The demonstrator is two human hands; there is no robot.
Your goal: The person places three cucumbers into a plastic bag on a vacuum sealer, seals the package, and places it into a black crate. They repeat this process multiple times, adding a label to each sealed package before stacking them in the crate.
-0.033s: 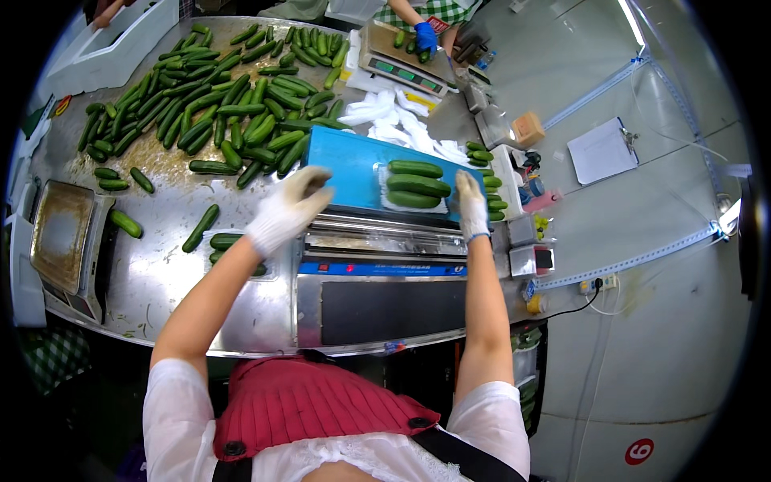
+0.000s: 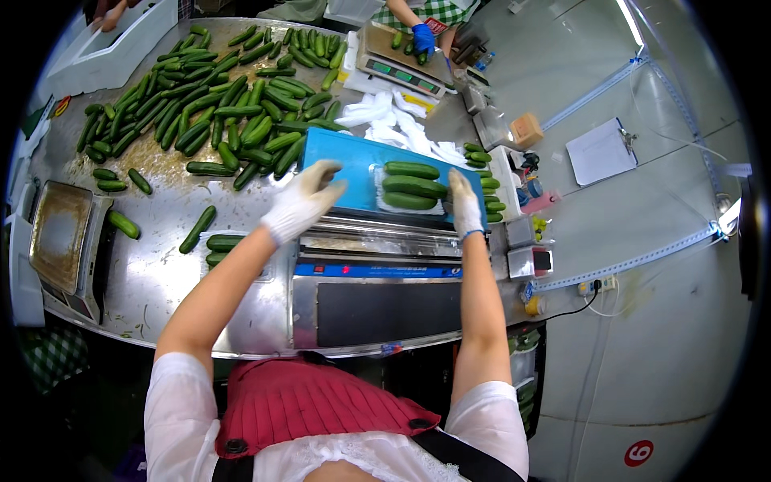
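Three green cucumbers [image 2: 414,187] lie side by side on a small white tray [image 2: 430,210], on the blue top [image 2: 345,145] of a film-wrapping machine. My left hand [image 2: 307,201], in a white glove, hovers over the left part of the blue top with thumb and fingers apart and nothing in it. Beside the tray's right end is my gloved right hand [image 2: 465,205], its fingers stretched out; whether it touches the tray I cannot tell. The machine's metal rollers [image 2: 377,239] and dark front plate [image 2: 389,313] lie between my forearms.
A large heap of cucumbers [image 2: 209,104] covers the far left of the metal table. One scale [image 2: 60,233] stands at the left; at another scale [image 2: 401,76], a co-worker's blue-gloved hand [image 2: 423,38] holds cucumbers. Another tray of cucumbers [image 2: 225,243] sits by my left forearm. More packs [image 2: 491,197] lie right.
My left hand has moved a little to the right, closer to the tray of cucumbers. The right hand has stayed beside the tray, and the cucumbers lie as before.
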